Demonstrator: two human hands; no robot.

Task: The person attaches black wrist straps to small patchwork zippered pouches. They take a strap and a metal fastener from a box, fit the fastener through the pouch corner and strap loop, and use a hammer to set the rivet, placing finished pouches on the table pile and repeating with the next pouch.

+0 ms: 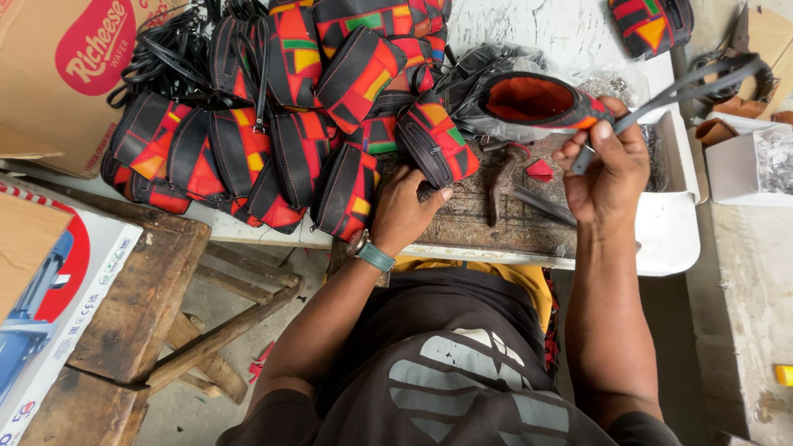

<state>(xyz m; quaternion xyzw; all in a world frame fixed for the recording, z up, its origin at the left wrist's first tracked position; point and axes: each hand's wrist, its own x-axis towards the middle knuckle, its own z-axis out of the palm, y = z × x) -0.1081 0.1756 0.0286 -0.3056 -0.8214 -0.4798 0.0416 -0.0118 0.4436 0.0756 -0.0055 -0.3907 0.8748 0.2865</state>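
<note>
My right hand (607,169) pinches the rim of an open black and red patchwork pouch (529,103) with an orange lining, together with a grey strap (686,87) that runs up to the right. My left hand (405,211) rests on the worn work block (479,223), fingers curled against a finished pouch (434,140) at the edge of the pile. A hammer (500,186) lies on the block between my hands.
A heap of finished patchwork pouches (273,124) with black straps fills the bench's left half. Cardboard boxes (58,74) stand at left, a wooden stool (140,297) below them. A white box of small metal parts (756,165) sits at right.
</note>
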